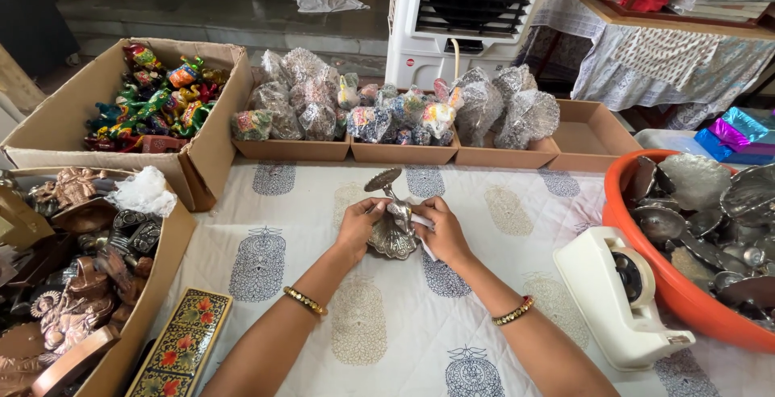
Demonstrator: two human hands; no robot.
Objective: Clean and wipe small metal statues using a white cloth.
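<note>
A small silver metal figurine [393,231] with a round dish on top stands on the patterned white tablecloth [282,227] in the middle of the view. My left hand [359,223] grips its left side. On its right side my right hand [442,231] presses a white cloth [421,221] against it. Both wrists wear gold bangles.
A white tape dispenser [622,296] sits at right beside an orange tub [646,272] of silver metal pieces. Cardboard boxes hold colourful figurines [157,98], brown metal items [73,284] and wrapped items [387,114]. A painted box [182,340] lies at lower left.
</note>
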